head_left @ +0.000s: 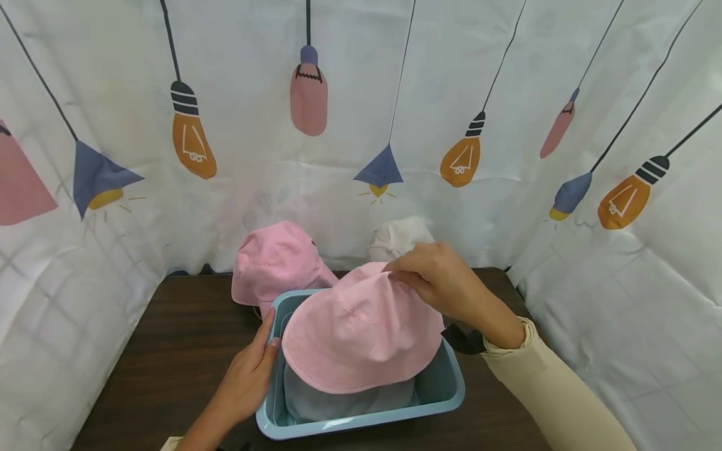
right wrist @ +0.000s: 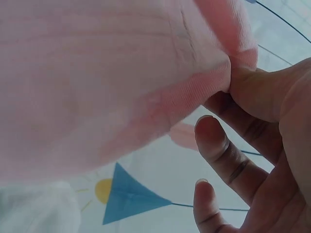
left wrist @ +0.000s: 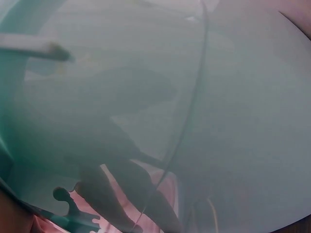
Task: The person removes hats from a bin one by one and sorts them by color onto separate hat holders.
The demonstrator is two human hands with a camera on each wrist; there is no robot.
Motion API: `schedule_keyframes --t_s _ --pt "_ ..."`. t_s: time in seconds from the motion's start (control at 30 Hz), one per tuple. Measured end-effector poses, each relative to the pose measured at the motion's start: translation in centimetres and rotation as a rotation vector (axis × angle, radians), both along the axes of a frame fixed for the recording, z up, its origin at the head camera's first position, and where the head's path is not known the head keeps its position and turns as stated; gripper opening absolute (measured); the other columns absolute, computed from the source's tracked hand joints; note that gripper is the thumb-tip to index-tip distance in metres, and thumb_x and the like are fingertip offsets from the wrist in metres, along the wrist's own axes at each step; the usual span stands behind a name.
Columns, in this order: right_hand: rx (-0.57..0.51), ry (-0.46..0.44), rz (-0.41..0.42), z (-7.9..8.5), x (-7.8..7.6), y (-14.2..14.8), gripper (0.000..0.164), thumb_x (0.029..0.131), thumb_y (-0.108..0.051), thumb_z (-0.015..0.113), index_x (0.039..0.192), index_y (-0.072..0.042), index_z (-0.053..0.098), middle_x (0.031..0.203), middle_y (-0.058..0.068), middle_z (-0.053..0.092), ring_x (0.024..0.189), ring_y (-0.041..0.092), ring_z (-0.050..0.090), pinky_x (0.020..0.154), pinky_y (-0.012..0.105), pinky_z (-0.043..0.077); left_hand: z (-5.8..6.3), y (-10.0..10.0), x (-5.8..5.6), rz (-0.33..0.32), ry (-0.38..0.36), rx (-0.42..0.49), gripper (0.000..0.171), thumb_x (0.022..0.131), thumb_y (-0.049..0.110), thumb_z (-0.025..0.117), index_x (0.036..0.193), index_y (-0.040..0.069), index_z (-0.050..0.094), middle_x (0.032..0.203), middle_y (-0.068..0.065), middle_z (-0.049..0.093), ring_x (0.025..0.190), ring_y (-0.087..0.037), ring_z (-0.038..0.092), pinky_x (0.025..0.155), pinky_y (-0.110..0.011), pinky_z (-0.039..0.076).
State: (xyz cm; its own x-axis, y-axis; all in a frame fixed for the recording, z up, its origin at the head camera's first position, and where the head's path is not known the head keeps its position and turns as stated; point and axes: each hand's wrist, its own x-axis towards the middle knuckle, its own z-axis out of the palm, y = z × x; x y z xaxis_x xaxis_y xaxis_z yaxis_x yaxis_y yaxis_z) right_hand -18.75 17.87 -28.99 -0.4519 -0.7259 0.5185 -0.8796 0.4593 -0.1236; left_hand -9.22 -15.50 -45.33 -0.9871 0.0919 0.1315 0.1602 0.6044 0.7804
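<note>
A light pink bucket hat (head_left: 361,332) hangs tilted over the blue plastic basin (head_left: 361,428), its brim toward me. My right hand (head_left: 437,279) pinches the hat's far edge between thumb and index finger; the other fingers stay off the cloth in the right wrist view, where the pink fabric (right wrist: 97,87) fills the upper left. With my left hand (head_left: 245,379) I hold the left side of the basin, thumb at its rim. A grey fabric item (head_left: 344,404) lies inside, partly covered by the hat. The basin's glossy wall (left wrist: 243,121) fills the left wrist view.
A second pink hat (head_left: 276,260) sits behind the basin to the left, and a white hat (head_left: 397,237) stands behind my right hand. Under them is a dark wooden table (head_left: 175,351). A white curtain (head_left: 248,81) printed with lamps surrounds its back and sides.
</note>
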Motion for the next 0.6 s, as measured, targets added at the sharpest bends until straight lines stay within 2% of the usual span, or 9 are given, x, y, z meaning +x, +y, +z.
schedule_keyframes --t_s 0.13,0.2,0.43,0.6 --pt "-0.045 0.024 0.004 1.0 -0.7 -1.0 0.017 0.086 -0.002 0.078 0.099 -0.012 0.080 0.088 -0.002 0.077 0.074 0.013 0.066 0.066 0.029 0.054 0.0 0.0 0.1 0.005 0.033 -0.007 0.058 0.112 0.026 0.038 0.166 0.021 0.017 0.162 -0.022 0.036 0.140 -0.046 0.045 0.109 -0.070 0.037" --pt "-0.067 0.036 0.000 1.5 -1.0 -1.6 0.015 0.087 -0.002 0.077 0.099 -0.011 0.080 0.088 -0.001 0.077 0.074 0.014 0.066 0.066 0.031 0.053 0.0 0.0 0.0 0.015 0.042 -0.020 0.057 0.112 0.026 0.039 0.165 0.017 0.020 0.160 -0.023 0.038 0.140 -0.045 0.046 0.109 -0.068 0.037" --pt "-0.140 0.051 -0.069 3.1 -2.3 -3.6 0.011 0.093 -0.008 0.074 0.099 -0.014 0.080 0.085 -0.001 0.076 0.071 0.013 0.063 0.065 0.030 0.051 0.1 0.0 0.0 0.043 0.002 -0.055 0.057 0.112 0.029 0.038 0.161 0.001 0.026 0.157 -0.028 0.040 0.140 -0.045 0.046 0.110 -0.066 0.038" --pt "-0.173 0.058 -0.127 4.1 -3.6 -5.2 0.009 0.095 -0.015 0.073 0.099 -0.017 0.080 0.082 -0.001 0.073 0.070 0.012 0.060 0.067 0.030 0.049 0.1 -0.1 0.0 0.025 -0.015 -0.054 0.057 0.113 0.030 0.035 0.162 0.005 0.024 0.161 -0.025 0.035 0.141 -0.046 0.044 0.110 -0.067 0.036"
